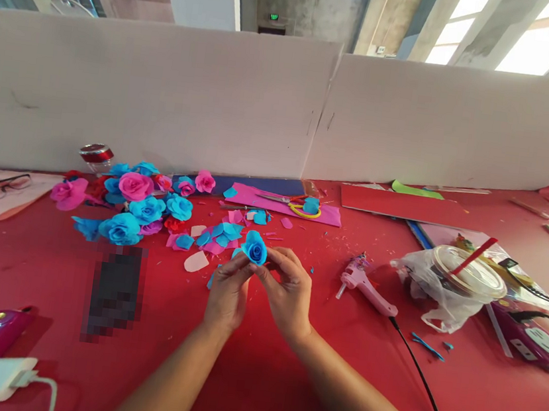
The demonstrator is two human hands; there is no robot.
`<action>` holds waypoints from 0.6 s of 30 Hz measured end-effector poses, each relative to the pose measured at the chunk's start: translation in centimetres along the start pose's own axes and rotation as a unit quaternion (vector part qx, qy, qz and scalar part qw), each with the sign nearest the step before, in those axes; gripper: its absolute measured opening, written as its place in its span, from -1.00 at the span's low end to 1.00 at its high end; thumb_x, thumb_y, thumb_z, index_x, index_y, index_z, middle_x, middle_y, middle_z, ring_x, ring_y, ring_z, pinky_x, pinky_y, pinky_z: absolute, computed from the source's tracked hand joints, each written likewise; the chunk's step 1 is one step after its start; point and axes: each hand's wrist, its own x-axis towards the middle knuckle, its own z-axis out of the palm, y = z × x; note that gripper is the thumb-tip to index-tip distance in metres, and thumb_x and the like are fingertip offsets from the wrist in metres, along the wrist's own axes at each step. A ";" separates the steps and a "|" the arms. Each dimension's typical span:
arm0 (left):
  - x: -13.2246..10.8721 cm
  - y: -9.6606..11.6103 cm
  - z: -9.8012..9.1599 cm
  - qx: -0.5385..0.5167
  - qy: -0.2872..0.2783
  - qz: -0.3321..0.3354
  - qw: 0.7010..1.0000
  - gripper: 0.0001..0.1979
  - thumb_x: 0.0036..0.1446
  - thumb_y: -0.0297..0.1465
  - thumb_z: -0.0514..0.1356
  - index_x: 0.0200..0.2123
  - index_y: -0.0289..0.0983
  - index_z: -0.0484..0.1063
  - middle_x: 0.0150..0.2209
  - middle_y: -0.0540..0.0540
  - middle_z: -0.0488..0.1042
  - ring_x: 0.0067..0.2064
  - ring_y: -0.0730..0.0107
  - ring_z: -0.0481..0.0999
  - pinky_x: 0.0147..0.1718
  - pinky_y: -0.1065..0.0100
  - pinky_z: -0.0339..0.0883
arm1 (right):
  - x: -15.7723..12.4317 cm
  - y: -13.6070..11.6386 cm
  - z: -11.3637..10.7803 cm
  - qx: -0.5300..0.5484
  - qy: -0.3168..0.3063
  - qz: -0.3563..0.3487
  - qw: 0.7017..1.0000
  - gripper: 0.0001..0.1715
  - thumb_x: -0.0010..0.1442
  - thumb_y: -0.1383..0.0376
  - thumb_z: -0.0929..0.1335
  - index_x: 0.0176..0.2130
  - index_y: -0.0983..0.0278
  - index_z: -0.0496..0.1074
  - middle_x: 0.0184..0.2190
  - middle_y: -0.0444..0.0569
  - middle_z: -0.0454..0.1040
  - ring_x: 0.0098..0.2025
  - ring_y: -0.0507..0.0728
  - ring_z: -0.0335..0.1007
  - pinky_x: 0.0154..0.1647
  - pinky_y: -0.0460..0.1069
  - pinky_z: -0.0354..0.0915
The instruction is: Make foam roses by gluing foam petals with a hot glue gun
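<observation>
The blue flower (255, 251) is held over the red bench (252, 383), pinched at its lower edge by the fingertips of both the left hand (228, 293) and the right hand (289, 294). Loose petals (225, 231) lie beyond the hands, a heap of flowers (146, 208) to the left, a pink glue gun (369, 289) to the right.

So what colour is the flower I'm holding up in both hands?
The flower is bright blue, deeper toward its middle; the head view shows it best.

Two hands (227, 296) (291, 294), one held flower (255, 250), one cup (469, 273).
</observation>
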 end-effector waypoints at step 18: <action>-0.2 3.0 0.1 0.143 -0.088 0.022 0.986 -0.63 -0.16 -0.41 0.41 -0.18 -0.17 0.57 -0.04 -0.14 0.54 0.10 0.10 0.43 0.11 0.11 0.23 | 0.1 1.5 -0.5 -0.049 -0.001 -0.019 0.999 -0.80 0.06 0.41 0.40 -0.30 0.16 0.58 -0.30 -0.08 0.61 -0.28 0.12 0.52 -0.20 0.02 0.42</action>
